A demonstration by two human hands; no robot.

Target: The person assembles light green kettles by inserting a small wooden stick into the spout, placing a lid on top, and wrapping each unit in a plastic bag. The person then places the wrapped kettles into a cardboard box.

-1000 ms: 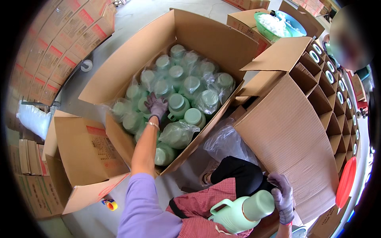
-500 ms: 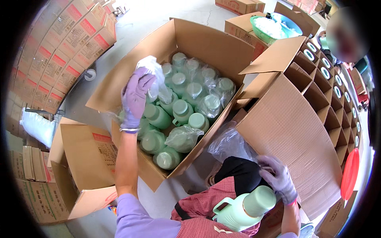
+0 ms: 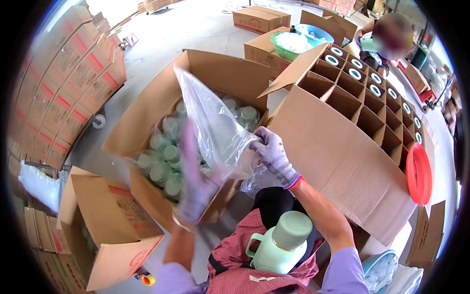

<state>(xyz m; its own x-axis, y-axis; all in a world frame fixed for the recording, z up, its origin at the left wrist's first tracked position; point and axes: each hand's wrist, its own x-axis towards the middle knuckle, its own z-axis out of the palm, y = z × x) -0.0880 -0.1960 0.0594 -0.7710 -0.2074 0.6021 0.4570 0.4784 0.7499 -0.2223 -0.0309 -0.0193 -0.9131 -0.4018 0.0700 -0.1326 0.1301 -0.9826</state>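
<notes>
A clear plastic bag (image 3: pixel 208 125) hangs stretched out over the open carton, its lower end bunched in my right hand (image 3: pixel 275 154). My right fingers are closed on that bunched plastic. Beside the bag, my left hand (image 3: pixel 196 179) is smeared by motion, so its fingers and any hold on the bag are unclear. Both hands wear pale purple gloves. A mint-green thermos jug (image 3: pixel 281 245) with handle and lid rests upright on my lap. Inside the large carton (image 3: pixel 147 100) stand several bagged green jugs (image 3: pixel 171 153), partly hidden by the bag and my left hand.
A divided carton (image 3: pixel 338 152) on the right holds several white-rimmed jugs; a red plastic ring (image 3: pixel 419 174) leans at its side. Bowls of white pieces (image 3: pixel 293 43) sit behind. Stacked boxes (image 3: pixel 68 83) line the left. A co-worker (image 3: pixel 369 41) is at the far right.
My right hand has risen from beside the jug to grip the plastic bag. The crumpled white plastic at my left hand is gone from there; that hand has moved down and right. The view has shifted.
</notes>
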